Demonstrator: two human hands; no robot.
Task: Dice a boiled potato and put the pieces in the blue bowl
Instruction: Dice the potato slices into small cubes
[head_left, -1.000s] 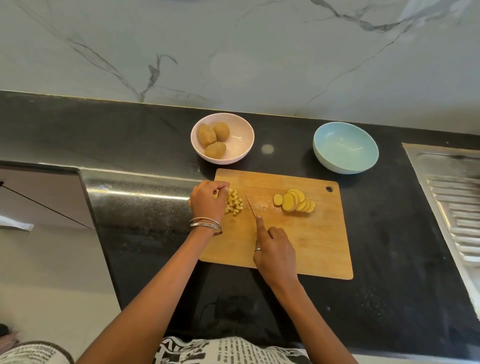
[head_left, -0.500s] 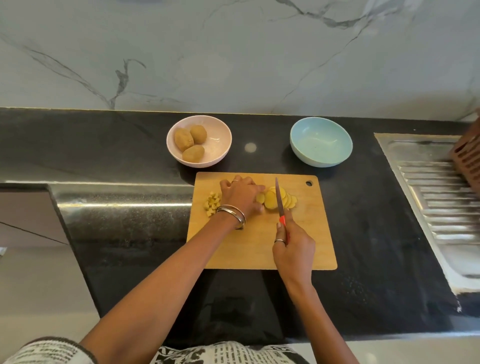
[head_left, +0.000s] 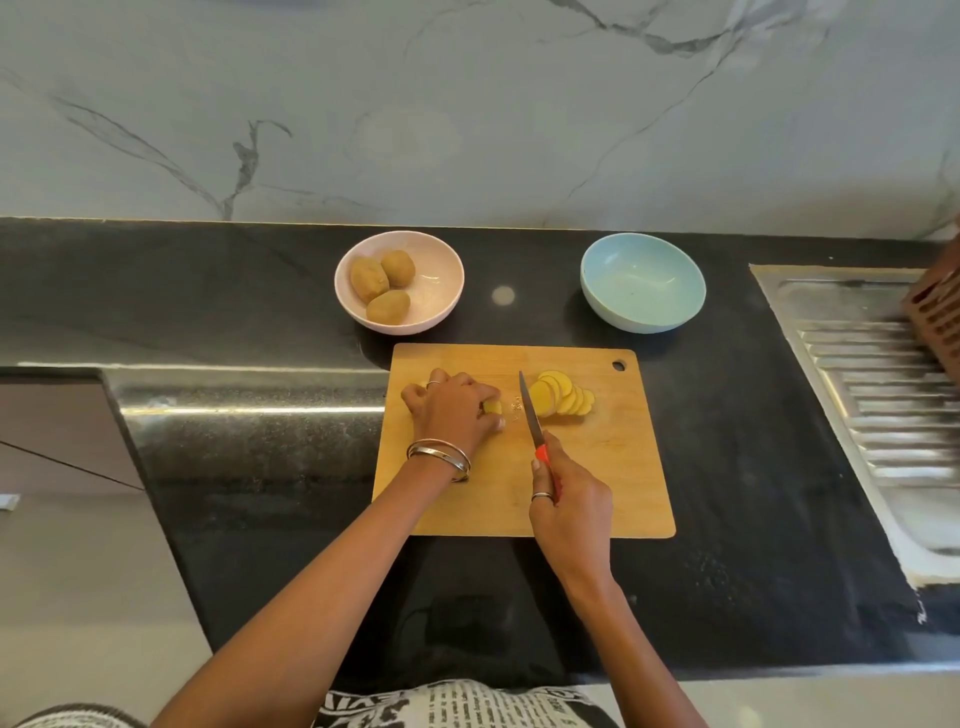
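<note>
On the wooden cutting board, a potato slice is pinched under the curled fingers of the left hand, while a red-handled knife is gripped by the right hand, its blade held between that slice and the fanned potato slices. Bare board is seen toward the near edge. Behind it, the blue bowl is seen empty, and three whole potatoes are held in the pink bowl. Print on the garment cannot be read.

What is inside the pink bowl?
The pink bowl holds three whole brown potatoes, bunched on its left side. Whatever lies beneath them is covered.
</note>
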